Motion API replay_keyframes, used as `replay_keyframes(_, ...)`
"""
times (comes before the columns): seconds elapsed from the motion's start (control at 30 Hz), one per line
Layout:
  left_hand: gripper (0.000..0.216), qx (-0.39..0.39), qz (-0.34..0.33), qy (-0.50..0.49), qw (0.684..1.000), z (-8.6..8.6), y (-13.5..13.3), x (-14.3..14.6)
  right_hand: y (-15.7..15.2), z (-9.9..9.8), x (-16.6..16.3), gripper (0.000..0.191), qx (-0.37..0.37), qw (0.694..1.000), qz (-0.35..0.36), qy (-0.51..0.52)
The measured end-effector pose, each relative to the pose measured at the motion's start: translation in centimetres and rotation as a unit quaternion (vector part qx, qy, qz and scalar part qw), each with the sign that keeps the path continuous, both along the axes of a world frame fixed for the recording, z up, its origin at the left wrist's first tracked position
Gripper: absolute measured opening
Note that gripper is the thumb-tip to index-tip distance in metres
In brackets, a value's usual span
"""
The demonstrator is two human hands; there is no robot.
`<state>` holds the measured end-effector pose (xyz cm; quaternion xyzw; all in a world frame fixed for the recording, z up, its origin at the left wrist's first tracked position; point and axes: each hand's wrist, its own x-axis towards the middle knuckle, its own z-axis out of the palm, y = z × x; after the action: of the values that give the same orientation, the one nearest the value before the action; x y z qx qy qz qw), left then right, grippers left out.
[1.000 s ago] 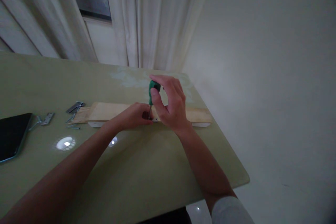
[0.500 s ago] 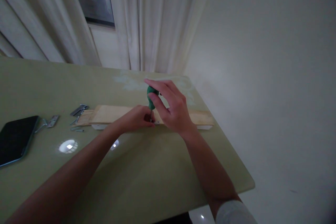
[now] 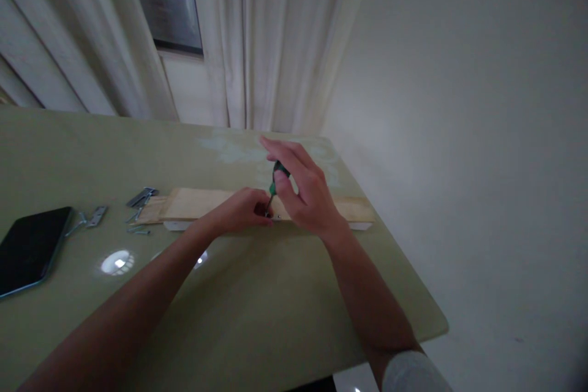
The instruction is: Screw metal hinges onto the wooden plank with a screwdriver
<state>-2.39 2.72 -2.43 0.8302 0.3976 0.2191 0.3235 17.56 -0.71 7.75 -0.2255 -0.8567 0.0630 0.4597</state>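
Observation:
My right hand (image 3: 307,190) holds a green-handled screwdriver (image 3: 274,184) between thumb and fingers, index finger stretched out above it. The shaft slants down to the left, its tip among the fingertips of my left hand (image 3: 245,207). That left hand rests on a pale wooden board (image 3: 201,201), fingers pinched at its near edge. Something small and metallic shows there, but the fingers hide most of it. A dark dot, a hole or screw head (image 3: 278,217), marks the board just right of the tip.
Left of the board lie metal brackets (image 3: 142,197) and several loose screws (image 3: 139,229). Farther left are a hinge-like metal plate (image 3: 97,216) and a dark tablet or phone (image 3: 34,251). The greenish table (image 3: 275,300) ends at a right edge near the wall.
The screwdriver has gone from nearly upright to leaning, its handle moved right with my right hand. My left hand keeps its pinch at the board's edge.

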Motion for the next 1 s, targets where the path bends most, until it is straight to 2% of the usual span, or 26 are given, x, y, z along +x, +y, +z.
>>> replay_keyframes(0.07,0.015,-0.011,0.006,0.015,1.000,0.3,0.0,0.1,-0.3,0.5,0.4,0.040,-0.006,0.999,-0.004,-0.032)
replay_keyframes(0.13,0.013,-0.023,0.015,0.020,0.999,0.6,-0.1,0.2,-0.6,1.3,0.6,0.031,0.007,0.992,-0.089,-0.086)
replay_keyframes(0.2,0.014,-0.031,0.018,0.017,0.999,0.9,-0.1,0.3,-0.7,2.4,0.5,0.036,0.015,0.964,-0.207,-0.165)
replay_keyframes(0.27,0.014,-0.032,0.018,0.011,0.999,0.9,-0.1,0.4,-0.5,4.1,0.2,0.041,0.002,0.929,-0.267,-0.257)
replay_keyframes(0.3,0.014,-0.033,0.017,0.009,0.999,0.9,-0.1,0.5,-0.3,5.0,0.0,0.038,-0.011,0.918,-0.257,-0.303)
replay_keyframes(0.4,0.013,-0.038,0.016,0.001,0.999,0.7,0.0,0.6,0.4,7.7,-0.7,0.033,-0.034,0.885,-0.169,-0.433)
replay_keyframes(0.43,0.013,-0.038,0.014,0.000,0.999,0.6,0.1,0.6,0.7,8.5,-0.9,0.035,-0.034,0.866,-0.169,-0.469)
replay_keyframes(0.53,0.011,-0.026,0.006,0.002,1.000,0.5,0.3,0.6,1.2,9.9,-1.6,0.054,-0.022,0.810,-0.243,-0.533)
replay_keyframes(0.57,0.011,-0.022,0.004,0.003,1.000,0.5,0.4,0.6,1.4,10.2,-1.8,0.057,-0.017,0.799,-0.248,-0.547)
replay_keyframes(0.7,0.011,-0.021,-0.003,-0.001,1.000,0.4,0.6,0.6,1.6,11.1,-2.1,0.052,0.012,0.778,-0.132,-0.614)
replay_keyframes(0.77,0.011,-0.015,-0.002,-0.003,1.000,0.3,0.6,0.6,1.6,11.4,-2.3,0.043,0.020,0.763,-0.142,-0.630)
replay_keyframes(0.87,0.012,-0.009,-0.006,-0.003,1.000,0.1,0.7,0.6,1.6,12.1,-2.6,0.057,-0.017,0.740,-0.225,-0.633)
replay_keyframes(0.9,0.013,-0.009,-0.006,-0.003,1.000,0.1,0.7,0.6,1.7,12.3,-2.8,0.055,-0.041,0.735,-0.230,-0.637)
replay_keyframes(1.0,0.013,-0.001,0.001,-0.002,1.000,-0.1,0.8,0.6,1.9,12.9,-3.1,0.052,-0.097,0.735,-0.150,-0.654)
